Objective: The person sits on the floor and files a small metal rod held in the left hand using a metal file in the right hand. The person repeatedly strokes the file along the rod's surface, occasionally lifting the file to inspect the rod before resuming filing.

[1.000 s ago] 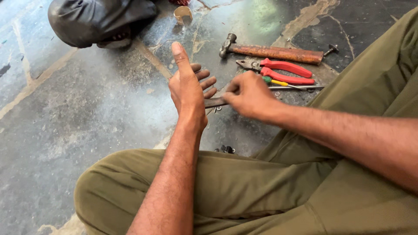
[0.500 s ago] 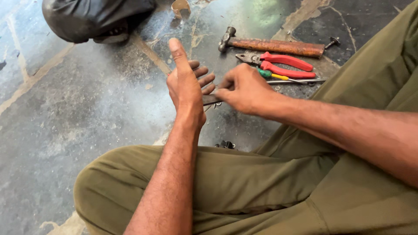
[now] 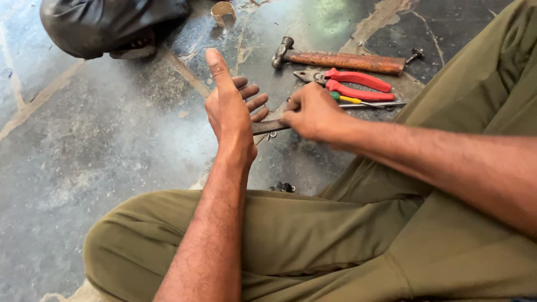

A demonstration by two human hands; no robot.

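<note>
Worn grey stone floor (image 3: 84, 156), cracked and stained, and we sit cross-legged on it in olive trousers (image 3: 313, 246). Our left hand (image 3: 229, 109) is raised edge-on, thumb pointing up, fingers (image 3: 254, 103) spread and loose, closed on nothing; the flat dark metal strip (image 3: 268, 126) runs just behind or against its palm, contact unclear. Our right hand (image 3: 313, 114) is curled tight on the other end of that strip, pinching it just above the floor, between our knees and the tool row.

Beyond the hands, toward the far edge of the floor: a rusty hammer (image 3: 341, 60), red-handled pliers (image 3: 352, 84), a yellow-green screwdriver (image 3: 363, 102) partly hidden by the right hand, a small bolt (image 3: 415, 56). A black bag-like bundle (image 3: 106, 25) sits at the far left corner, a bent brass ring (image 3: 224, 10) near it, and a small dark metal part (image 3: 284, 187) by our knee.

Progress, as we judge it: strip picked up and being positioned; hammer, pliers and screwdriver lie untouched, so any actual tool work looks not yet begun.
</note>
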